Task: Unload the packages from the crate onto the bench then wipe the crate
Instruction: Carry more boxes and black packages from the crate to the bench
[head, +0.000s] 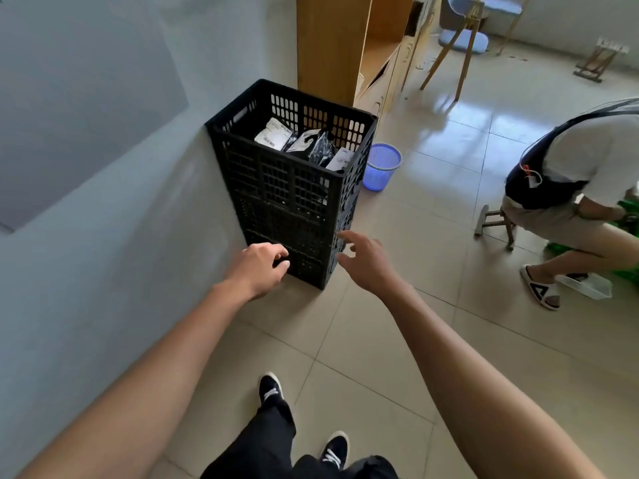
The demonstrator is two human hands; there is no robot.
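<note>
tall black slatted crate [294,188] stands upright against the wall, open top up, parcels [304,141] inside; left hand [262,267] fingers curled at its base, right hand [363,261] spread, holding nothing.

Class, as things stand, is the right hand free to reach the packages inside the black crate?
Probably yes: the right hand is open and holds nothing, the crate has no lid, and the packages lie exposed near its rim.
</note>
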